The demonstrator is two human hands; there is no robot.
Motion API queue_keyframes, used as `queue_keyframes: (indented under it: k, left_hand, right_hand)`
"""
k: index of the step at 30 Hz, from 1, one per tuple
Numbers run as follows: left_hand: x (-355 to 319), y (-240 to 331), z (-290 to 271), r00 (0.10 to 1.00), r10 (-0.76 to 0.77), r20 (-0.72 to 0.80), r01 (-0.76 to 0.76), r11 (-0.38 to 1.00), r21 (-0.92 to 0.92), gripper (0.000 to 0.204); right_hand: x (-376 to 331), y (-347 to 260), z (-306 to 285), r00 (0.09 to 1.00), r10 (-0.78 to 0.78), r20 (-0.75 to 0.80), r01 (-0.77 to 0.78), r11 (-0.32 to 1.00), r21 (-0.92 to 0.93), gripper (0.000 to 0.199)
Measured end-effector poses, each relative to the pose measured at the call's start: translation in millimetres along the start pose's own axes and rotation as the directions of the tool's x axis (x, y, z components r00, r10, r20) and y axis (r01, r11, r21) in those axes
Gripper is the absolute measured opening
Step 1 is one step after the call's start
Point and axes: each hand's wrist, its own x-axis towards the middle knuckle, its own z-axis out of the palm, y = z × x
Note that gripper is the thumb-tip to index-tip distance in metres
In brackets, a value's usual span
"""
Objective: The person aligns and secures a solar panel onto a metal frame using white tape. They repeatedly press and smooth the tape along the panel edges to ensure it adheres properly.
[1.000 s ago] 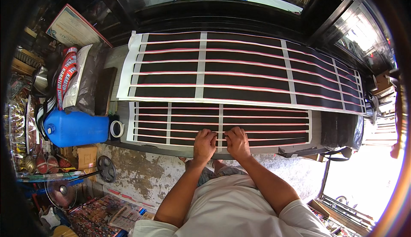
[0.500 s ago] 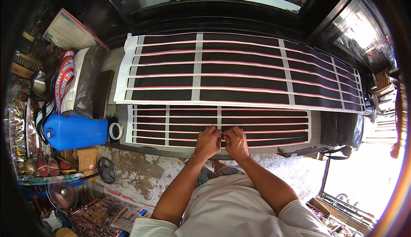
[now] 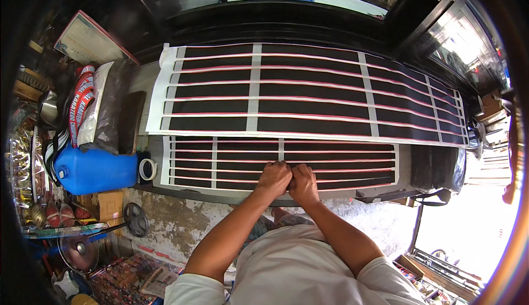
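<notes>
Head camera looks down on a workbench [image 3: 149,84] where two striped sheets lie flat. Both hands meet, touching each other, at the near edge of the smaller black sheet with red and white strips [image 3: 231,161]. The left hand [image 3: 274,178] is curled, its fingers bent down onto the sheet's front rows; the right hand [image 3: 304,183] is curled just beside it, fingertips pressed to the same spot. Whether either pinches a strip I cannot tell. Beyond it, partly overlapping its far edge, lies the larger striped sheet [image 3: 308,90]. At the left end of the bench a roll of tape [image 3: 147,169] stands near a blue plastic drum [image 3: 96,170].
</notes>
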Motion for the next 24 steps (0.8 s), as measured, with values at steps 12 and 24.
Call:
queue_keyframes:
  k: [12, 24]
  left_hand:
    - [13.6, 16.8, 0.9, 0.999, -0.017, 0.042, 0.007, 0.975, 0.224, 0.017]
    - [-95.9, -51.4, 4.7, 0.804, -0.425, -0.416, 0.308, 0.896, -0.319, 0.026]
  right_hand:
    - [-0.1, 0.0, -6.9, 0.997, 0.063, 0.054, -0.068, 0.992, 0.108, 0.052]
    - [-19.2, 38.9, -65.7, 0.984, 0.07, -0.165, -0.044, 0.987, 0.157, 0.031]
